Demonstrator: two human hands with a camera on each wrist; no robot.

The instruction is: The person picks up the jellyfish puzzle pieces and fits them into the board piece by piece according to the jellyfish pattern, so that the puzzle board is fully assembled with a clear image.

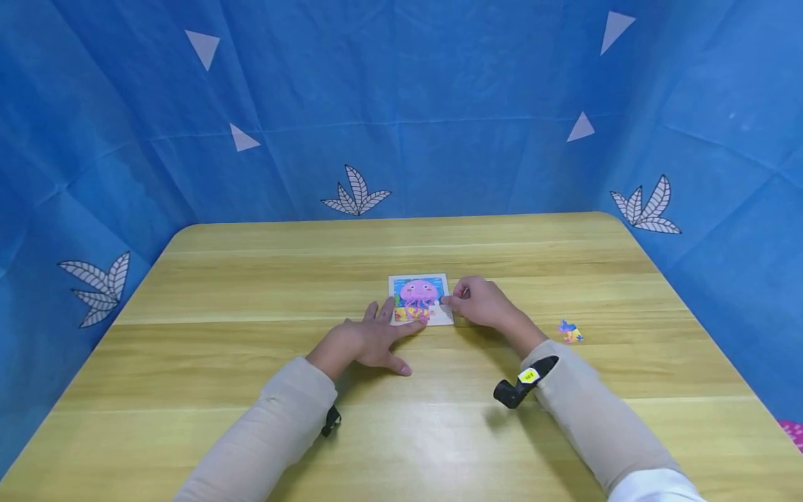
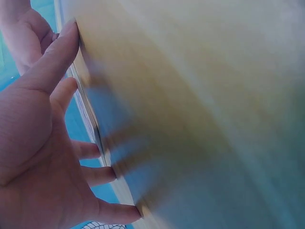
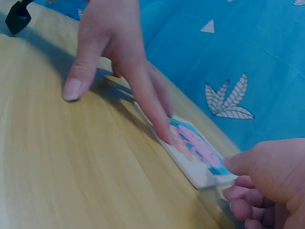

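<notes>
A small square jigsaw puzzle (image 1: 419, 291) with a pink jellyfish lies in a white tray (image 1: 442, 318) on the table. Bare white shows at its lower right. My left hand (image 1: 375, 340) is spread at the tray's lower left, with one fingertip over the lower edge and the thumb out to the side. At the right edge, my right hand (image 1: 479, 301) has its thumb and forefinger together on a blue puzzle piece (image 3: 218, 170), the other fingers curled. The fingertips partly hide that piece. In the left wrist view, the left fingers (image 2: 97, 175) touch down along the surface.
A few loose puzzle pieces (image 1: 571, 332) in blue, yellow and pink lie on the wooden table (image 1: 251, 279) to the right of my right hand. A blue cloth (image 1: 401, 104) with white leaves and triangles hangs behind the table and at its sides.
</notes>
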